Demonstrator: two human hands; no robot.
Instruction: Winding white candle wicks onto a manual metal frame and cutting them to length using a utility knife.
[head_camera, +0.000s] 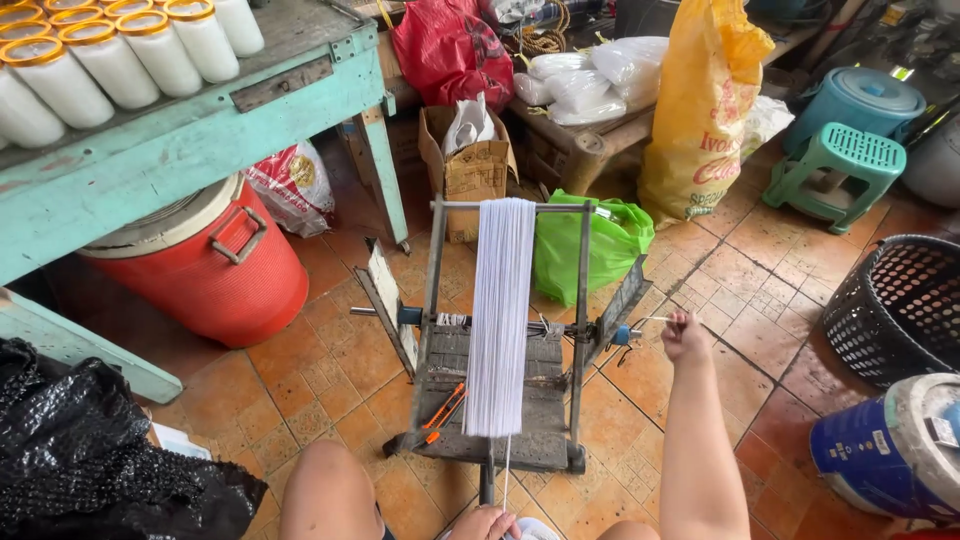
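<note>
A: What are your hands doing?

B: Your right hand (685, 335) is gripping the thin crank handle (652, 320) of the winding frame (505, 330) on the tiled floor. Your left hand (485, 523) is closing on the white string (506, 470) just under the white band of threads (499, 315).

A: Which bags are sitting behind it?

B: A tall yellow sack (705, 100), a green bag (590, 245), a red bag (450, 50) and a brown box (470, 165). White jars (110, 60) are standing on the counter (200, 140).

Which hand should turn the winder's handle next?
Probably the right hand: it already grips the crank handle beside the frame. The left hand is low down, at the white thread.
</note>
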